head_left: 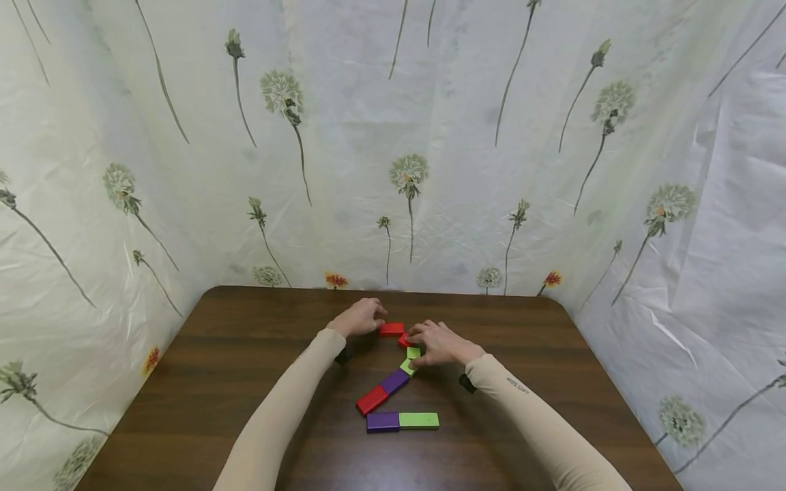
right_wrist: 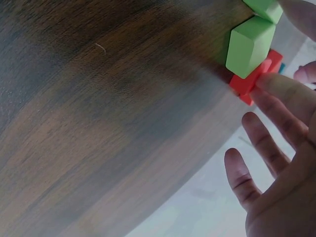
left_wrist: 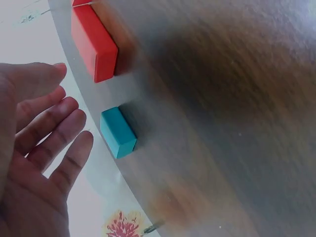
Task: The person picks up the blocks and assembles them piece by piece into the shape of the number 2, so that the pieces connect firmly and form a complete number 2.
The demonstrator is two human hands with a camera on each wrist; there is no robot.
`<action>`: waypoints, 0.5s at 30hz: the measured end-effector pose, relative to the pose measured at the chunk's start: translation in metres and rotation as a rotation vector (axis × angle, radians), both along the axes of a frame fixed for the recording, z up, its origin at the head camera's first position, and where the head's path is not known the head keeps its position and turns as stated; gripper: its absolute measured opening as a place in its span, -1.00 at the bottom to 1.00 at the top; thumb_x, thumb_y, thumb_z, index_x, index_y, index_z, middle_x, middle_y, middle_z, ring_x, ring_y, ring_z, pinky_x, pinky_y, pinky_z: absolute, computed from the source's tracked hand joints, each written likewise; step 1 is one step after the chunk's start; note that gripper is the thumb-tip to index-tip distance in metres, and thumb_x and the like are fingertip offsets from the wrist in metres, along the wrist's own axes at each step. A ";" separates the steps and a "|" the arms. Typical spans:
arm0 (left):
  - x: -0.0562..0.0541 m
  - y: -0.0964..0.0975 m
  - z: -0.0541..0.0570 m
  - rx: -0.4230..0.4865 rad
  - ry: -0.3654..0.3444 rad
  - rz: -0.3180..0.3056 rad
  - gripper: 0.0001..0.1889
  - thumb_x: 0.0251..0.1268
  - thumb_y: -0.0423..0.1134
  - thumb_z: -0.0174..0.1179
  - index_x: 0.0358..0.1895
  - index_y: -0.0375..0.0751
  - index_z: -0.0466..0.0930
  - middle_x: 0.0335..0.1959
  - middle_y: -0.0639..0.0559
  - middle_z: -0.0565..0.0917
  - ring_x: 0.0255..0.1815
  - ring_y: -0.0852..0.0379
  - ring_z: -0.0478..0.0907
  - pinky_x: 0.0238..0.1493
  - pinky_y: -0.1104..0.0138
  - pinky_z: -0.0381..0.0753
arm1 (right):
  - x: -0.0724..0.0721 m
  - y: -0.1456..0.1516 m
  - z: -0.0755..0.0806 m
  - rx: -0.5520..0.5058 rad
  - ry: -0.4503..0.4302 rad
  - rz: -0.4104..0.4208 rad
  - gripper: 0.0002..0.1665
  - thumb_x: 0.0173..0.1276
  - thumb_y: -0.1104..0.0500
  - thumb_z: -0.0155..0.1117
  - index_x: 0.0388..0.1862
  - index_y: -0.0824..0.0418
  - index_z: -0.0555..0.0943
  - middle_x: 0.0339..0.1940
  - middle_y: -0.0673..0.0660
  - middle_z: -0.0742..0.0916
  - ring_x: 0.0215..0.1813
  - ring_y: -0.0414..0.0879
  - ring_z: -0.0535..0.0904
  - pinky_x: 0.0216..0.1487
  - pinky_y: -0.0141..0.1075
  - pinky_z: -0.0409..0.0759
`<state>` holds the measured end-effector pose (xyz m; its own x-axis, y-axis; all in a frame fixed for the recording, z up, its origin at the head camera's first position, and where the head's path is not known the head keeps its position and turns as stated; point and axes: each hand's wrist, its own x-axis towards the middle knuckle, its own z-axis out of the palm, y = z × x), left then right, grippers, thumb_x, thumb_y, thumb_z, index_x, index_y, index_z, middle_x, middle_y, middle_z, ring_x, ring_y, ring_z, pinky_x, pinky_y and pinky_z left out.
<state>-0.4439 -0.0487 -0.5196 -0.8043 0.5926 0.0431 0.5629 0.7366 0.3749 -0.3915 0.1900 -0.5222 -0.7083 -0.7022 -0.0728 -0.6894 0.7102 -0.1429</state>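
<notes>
My left hand (head_left: 361,318) hovers by the left end of a red block (head_left: 391,329), fingers loosely bent and holding nothing. The left wrist view shows that red block (left_wrist: 94,44) and a small teal block (left_wrist: 117,132), which my left hand hides in the head view. My right hand (head_left: 443,344) reaches in from the right, its index fingertip touching a second red block (right_wrist: 249,81). Beside that red block stands a green block (right_wrist: 251,47). The right thumb is at another green block (head_left: 406,368), while the remaining fingers spread freely.
From the green blocks, a purple block (head_left: 395,382) and a red block (head_left: 372,400) continue the slanting line toward the front left. Nearer me, a purple block (head_left: 383,422) and a green block (head_left: 419,421) lie end to end. A flower-patterned curtain (head_left: 344,170) borders the wooden table (head_left: 245,354).
</notes>
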 end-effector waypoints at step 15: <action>-0.001 -0.004 0.002 0.019 -0.036 0.041 -0.68 0.34 -0.27 0.17 0.10 -0.31 0.61 0.05 -0.15 0.60 0.06 -0.01 0.57 0.11 0.18 0.53 | -0.002 0.001 -0.002 -0.003 0.009 0.000 -0.29 0.15 -0.25 0.36 0.20 0.09 0.59 0.24 0.07 0.56 0.30 0.10 0.37 0.19 0.11 0.32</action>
<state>-0.4452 -0.0524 -0.5179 -0.8292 0.5584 0.0247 0.5181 0.7514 0.4087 -0.3933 0.1909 -0.5244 -0.7089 -0.7023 -0.0642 -0.6907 0.7098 -0.1383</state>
